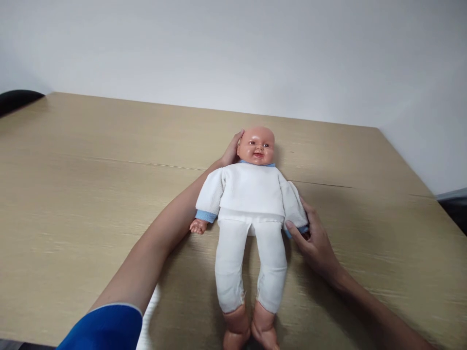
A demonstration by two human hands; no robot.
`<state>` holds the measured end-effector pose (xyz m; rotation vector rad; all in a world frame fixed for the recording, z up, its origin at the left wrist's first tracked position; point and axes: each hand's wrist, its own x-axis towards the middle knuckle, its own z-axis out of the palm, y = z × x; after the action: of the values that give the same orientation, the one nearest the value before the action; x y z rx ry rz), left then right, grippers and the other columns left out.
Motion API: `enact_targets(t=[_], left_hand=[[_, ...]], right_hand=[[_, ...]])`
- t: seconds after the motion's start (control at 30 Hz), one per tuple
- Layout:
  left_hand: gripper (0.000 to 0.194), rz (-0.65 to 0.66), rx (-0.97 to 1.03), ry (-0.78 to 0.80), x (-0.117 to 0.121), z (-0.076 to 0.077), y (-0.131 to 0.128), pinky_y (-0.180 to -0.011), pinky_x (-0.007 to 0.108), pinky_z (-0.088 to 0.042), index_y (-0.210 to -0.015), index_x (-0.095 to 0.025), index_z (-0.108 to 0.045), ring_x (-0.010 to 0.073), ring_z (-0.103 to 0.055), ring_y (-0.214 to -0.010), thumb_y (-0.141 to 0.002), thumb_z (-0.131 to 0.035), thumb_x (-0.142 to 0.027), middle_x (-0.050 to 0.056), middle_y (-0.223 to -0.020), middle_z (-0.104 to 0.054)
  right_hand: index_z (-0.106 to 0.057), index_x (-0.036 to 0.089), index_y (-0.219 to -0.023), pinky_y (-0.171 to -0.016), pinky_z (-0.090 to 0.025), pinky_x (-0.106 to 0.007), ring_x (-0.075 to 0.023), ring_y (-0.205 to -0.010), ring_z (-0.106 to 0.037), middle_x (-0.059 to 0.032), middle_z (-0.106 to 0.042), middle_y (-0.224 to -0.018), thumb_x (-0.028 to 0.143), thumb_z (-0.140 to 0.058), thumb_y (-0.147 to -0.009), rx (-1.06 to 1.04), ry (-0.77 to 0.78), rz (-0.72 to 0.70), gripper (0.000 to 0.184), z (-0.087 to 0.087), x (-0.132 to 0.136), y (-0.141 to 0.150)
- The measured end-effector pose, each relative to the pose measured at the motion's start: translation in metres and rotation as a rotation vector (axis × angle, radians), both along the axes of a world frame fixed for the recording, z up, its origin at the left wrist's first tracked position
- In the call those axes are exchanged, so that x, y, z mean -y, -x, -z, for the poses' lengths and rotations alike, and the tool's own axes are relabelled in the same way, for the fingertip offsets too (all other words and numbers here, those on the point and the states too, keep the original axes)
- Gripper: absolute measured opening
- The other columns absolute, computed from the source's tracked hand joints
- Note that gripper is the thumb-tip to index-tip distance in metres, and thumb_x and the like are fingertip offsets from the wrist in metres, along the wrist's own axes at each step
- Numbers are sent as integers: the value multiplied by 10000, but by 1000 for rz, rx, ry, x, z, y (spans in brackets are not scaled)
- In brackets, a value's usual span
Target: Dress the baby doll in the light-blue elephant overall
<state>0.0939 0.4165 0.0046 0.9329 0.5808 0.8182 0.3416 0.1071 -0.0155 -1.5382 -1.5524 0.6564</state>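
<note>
A baby doll [251, 189] lies face up over the wooden table, its head away from me and its bare feet at the bottom edge of the view. It wears a white fleecy top with blue cuffs and white leggings. My left hand [232, 148] cups the doll's head from the left side; most of its fingers are hidden behind the head. On the other side, my right hand [317, 240] wraps round the doll's forearm at the cuff, thumb on the near side. The doll's other arm rests across my left forearm.
The light wooden table [91, 204] has a seam running across it. Behind it stands a pale wall [219, 53]. Dark rounded objects, perhaps chair backs, show at the left edge [20, 99] and right edge [456, 206].
</note>
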Motion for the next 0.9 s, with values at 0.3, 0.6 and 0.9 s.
enact_targets(t=[0.3, 0.6, 0.9], left_hand=[[933, -6, -9, -24, 2, 0, 1, -1450, 596, -505, -1588, -237, -790, 460, -730, -1569, -1076, -502, -962, 142, -1405, -891], [955, -17, -13, -32, 5, -3, -3, -1489, 541, -445, -1573, -182, -774, 385, -688, -1630, -1183, -284, -904, 150, -1420, -885], [994, -76, -67, -82, -3, 4, -6, -1380, 529, -574, -1434, -173, -824, 395, -806, -1463, -1156, -293, -967, 187, -1312, -906]], right_hand=[[-565, 251, -1759, -1362, -538, -624, -416, -1607, -656, -186, -649, -1766, 678, -761, -1126, 12, 7, 21, 788, 3, -1, -1], [-559, 234, -1750, -1364, -538, -595, -397, -1609, -662, -198, -644, -1773, 675, -748, -1138, 35, 13, 10, 777, 2, -2, -2], [-585, 212, -1733, -1325, -580, -590, -396, -1534, -714, -213, -682, -1721, 696, -748, -1130, 66, 4, 20, 789, 4, -2, -4]])
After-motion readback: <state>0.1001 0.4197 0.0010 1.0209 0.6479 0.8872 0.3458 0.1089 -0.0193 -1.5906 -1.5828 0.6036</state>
